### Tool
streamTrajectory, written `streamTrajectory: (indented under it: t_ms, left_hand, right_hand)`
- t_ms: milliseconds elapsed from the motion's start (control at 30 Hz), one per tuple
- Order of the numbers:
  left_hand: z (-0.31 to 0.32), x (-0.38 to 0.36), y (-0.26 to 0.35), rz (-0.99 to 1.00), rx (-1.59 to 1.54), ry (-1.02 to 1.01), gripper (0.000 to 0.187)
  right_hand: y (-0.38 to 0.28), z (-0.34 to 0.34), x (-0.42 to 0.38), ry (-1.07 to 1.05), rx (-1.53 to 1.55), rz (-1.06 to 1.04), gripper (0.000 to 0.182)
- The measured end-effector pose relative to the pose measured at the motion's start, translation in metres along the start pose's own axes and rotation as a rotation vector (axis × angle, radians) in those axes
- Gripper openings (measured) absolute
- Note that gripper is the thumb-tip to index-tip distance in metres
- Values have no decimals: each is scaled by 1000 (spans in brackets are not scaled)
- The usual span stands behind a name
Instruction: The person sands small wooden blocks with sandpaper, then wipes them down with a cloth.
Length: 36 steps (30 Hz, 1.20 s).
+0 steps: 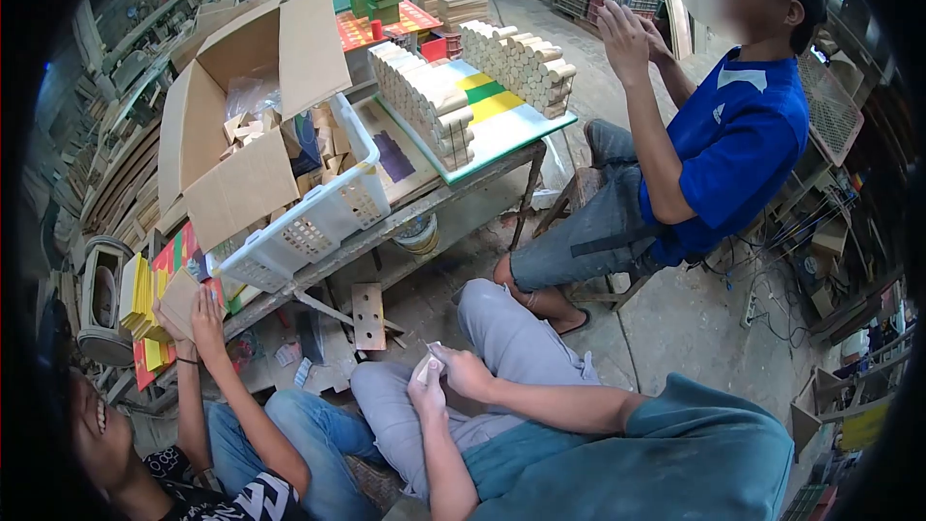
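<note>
Above my lap, my left hand is closed around a small pale wooden piece. My right hand is closed just beside it, fingers pinched at the top of the piece. A small thin greyish item shows at my right fingertips; its kind is too small to make out. The two hands are almost touching, over my grey trousers.
A white plastic crate and an open cardboard box of wooden pieces stand on the bench. Stacked wooden cylinders sit behind. A co-worker on the left holds a flat board; another in a blue shirt sits on the right.
</note>
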<state>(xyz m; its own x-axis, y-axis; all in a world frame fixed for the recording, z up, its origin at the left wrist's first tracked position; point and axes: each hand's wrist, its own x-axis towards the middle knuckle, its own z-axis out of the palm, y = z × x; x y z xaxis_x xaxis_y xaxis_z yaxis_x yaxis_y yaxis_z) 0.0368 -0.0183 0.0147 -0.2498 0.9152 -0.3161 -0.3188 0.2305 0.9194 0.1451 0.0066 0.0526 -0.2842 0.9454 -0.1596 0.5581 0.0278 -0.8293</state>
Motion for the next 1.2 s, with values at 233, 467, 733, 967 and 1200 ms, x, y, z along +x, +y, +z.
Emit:
streamTrajectory:
  t_ms: [233,467,733,967,1200]
  left_hand:
    - [9,-6,9,13,122,91,25]
    - [-4,5,-15,0,115,114,26]
    - [-5,7,-18,46,139,137,27]
    - [-6,6,-6,-13,-30,81,35]
    - [-2,2,-3,-11,5,-34,34]
  right_hand:
    - [14,13,2,125,1,-81,43]
    - [7,19,-11,206,-239,-355,52]
    - [7,19,-11,117,-245,-356,59]
    - [6,15,3,170,-37,-184,56]
    - [-6,-3,1,33,42,64,48]
